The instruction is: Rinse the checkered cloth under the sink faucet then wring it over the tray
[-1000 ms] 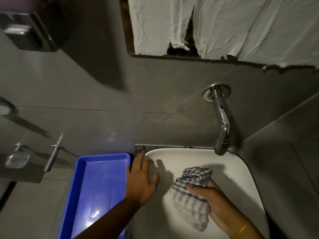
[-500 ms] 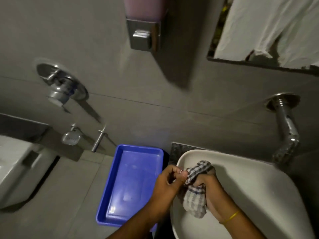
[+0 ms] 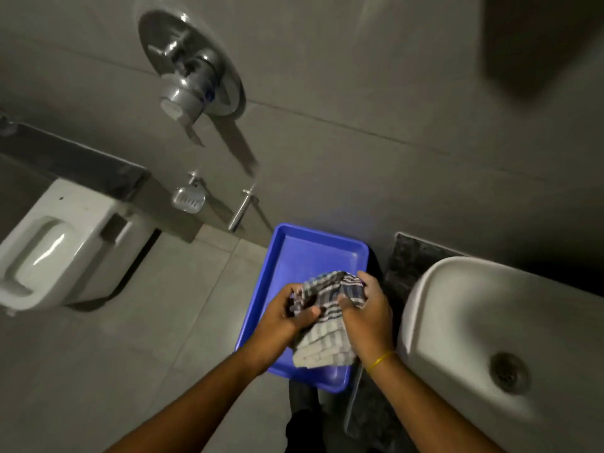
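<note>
Checkered cloth [image 3: 330, 308]: bunched, held over the blue tray [image 3: 304, 256], lower end hanging above the tray's near part
Left hand [image 3: 287, 317]: fingers curled tight around the cloth's left side
Right hand [image 3: 367, 310]: fingers closed on its right side; yellow band [image 3: 380, 359] at the wrist
White sink [image 3: 457, 308]: just right of the tray
Toilet [image 3: 65, 243]: far left

We see a grey tiled floor [image 3: 114, 348] carrying a blue tray [image 3: 294, 256], set just beside the dark stone counter [image 3: 408, 259] holding the white sink [image 3: 457, 322].
</note>
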